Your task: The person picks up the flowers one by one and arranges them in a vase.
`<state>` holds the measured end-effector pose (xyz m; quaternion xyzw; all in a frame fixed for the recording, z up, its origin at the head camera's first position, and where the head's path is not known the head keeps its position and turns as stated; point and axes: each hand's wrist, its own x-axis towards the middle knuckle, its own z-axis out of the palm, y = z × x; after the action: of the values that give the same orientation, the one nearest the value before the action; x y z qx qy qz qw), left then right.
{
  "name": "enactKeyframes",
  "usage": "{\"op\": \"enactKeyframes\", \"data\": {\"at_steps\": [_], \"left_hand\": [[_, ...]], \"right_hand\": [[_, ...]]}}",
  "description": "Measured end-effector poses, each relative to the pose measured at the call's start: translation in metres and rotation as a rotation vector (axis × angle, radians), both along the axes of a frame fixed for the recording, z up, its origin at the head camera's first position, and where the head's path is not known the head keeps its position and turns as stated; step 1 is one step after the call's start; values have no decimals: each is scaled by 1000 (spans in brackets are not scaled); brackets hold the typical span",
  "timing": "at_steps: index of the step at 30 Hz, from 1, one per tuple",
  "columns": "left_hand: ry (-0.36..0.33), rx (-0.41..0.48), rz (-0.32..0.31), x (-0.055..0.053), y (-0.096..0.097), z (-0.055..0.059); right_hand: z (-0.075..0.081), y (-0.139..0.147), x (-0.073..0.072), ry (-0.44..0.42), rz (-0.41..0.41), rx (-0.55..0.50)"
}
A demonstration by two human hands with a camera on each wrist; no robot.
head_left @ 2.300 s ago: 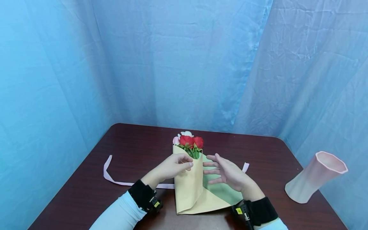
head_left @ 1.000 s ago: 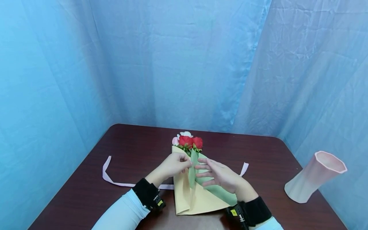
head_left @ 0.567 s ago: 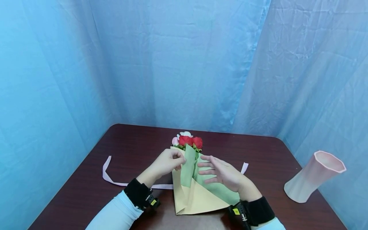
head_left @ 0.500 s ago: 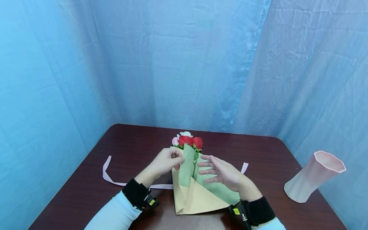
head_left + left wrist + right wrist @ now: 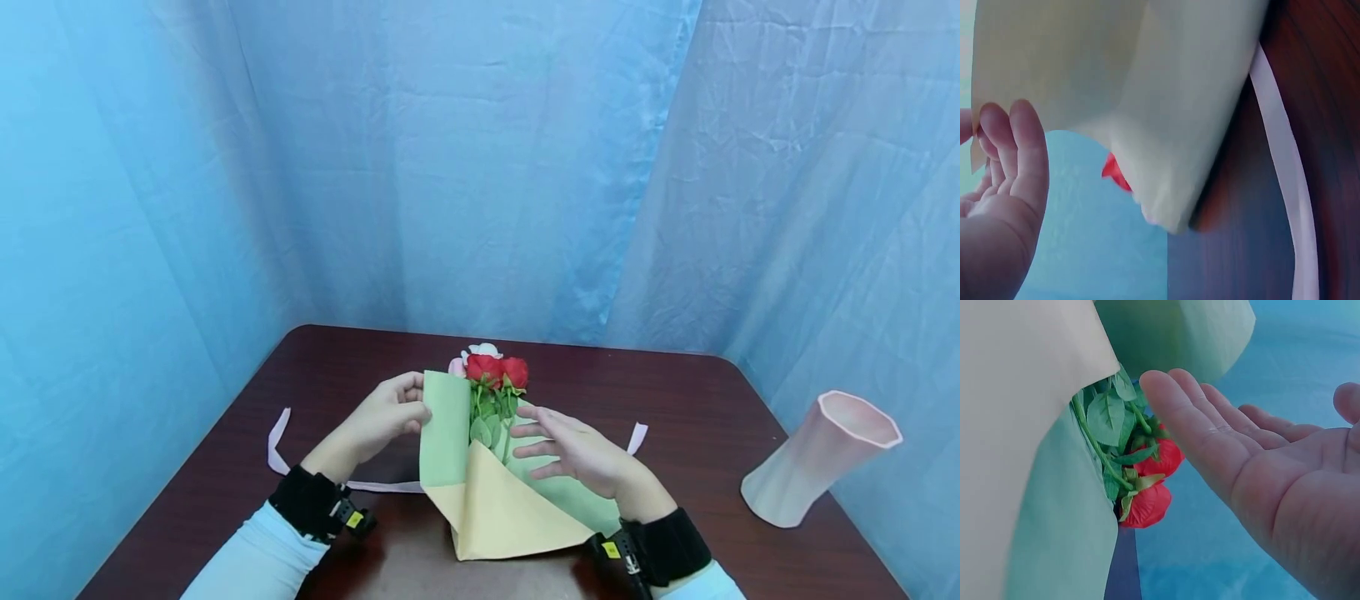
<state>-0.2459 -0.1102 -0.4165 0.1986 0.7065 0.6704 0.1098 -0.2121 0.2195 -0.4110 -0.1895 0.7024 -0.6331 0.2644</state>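
Observation:
A small bouquet of red roses [image 5: 484, 367] with white and pink blooms and green leaves [image 5: 1107, 419] lies on wrapping paper [image 5: 502, 508], green inside and cream outside. My left hand [image 5: 378, 421] pinches the paper's left flap [image 5: 444, 429] by its edge, between thumb and fingers, and holds it raised away from the stems. In the left wrist view the fingers [image 5: 1025, 144] show against the cream side of the flap. My right hand [image 5: 573, 454] hovers with spread, straight fingers over the right part of the paper, close beside the stems, holding nothing.
A pale lilac ribbon [image 5: 386, 487] runs under the paper, one end curling at the left and the other showing behind my right hand. A pink and white vase [image 5: 817, 458] stands at the right of the dark wooden table [image 5: 360, 358]. Blue curtains [image 5: 480, 167] hang behind.
My left hand has drawn the paper's left flap from over the stems out to the left, so its green inside and the leaves now show. The right hand stays nearly in place.

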Motion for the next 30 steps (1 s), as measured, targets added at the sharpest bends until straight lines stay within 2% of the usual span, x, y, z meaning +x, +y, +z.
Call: {"op": "enactKeyframes", "data": {"at_steps": [11, 21, 26, 30], "left_hand": [[4, -48, -38, 2, -37, -10], [-46, -56, -82, 3, -69, -16], [-74, -66, -39, 3, -76, -16], [-72, -138, 63, 4, -82, -16]], "right_hand": [[-6, -18, -3, -37, 38, 14], [-11, -27, -7, -89, 67, -7], [-13, -34, -8, -99, 76, -9], [-16, -42, -8, -116, 86, 0]]}}
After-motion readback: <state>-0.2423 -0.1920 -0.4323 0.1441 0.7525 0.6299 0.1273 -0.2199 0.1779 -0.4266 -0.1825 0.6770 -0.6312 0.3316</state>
